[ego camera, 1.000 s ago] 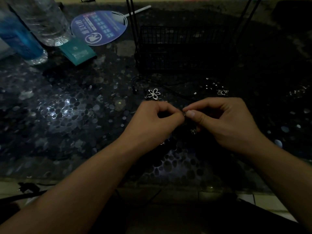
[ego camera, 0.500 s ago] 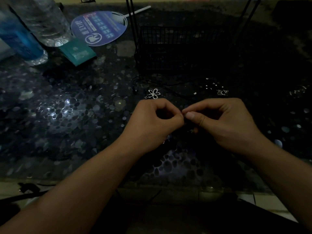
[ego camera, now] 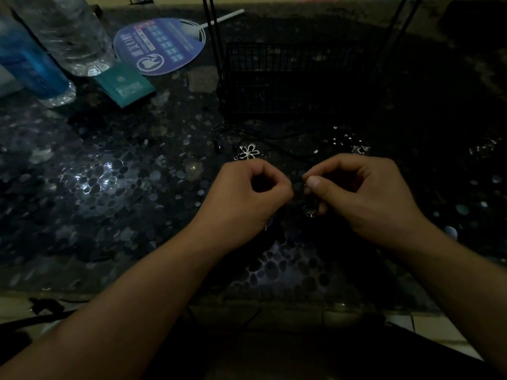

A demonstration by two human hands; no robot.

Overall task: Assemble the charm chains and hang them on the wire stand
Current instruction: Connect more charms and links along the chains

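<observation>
The scene is very dim and underexposed, with heavy shadow over the right side and far end. The brightest glare is a white reflection on the glossy pebble-patterned bench [ego camera: 82, 182] at left; a fainter sheen lies near its front edge between the forearms. The black wire stand [ego camera: 296, 78] almost merges into the darkness, its mesh barely readable. Both hands [ego camera: 247, 196] are softly lit from above, without hard shadows. The water bottles [ego camera: 74, 37] at upper left lean and stretch from wide-angle distortion. Fine detail is noisy and soft throughout.
</observation>
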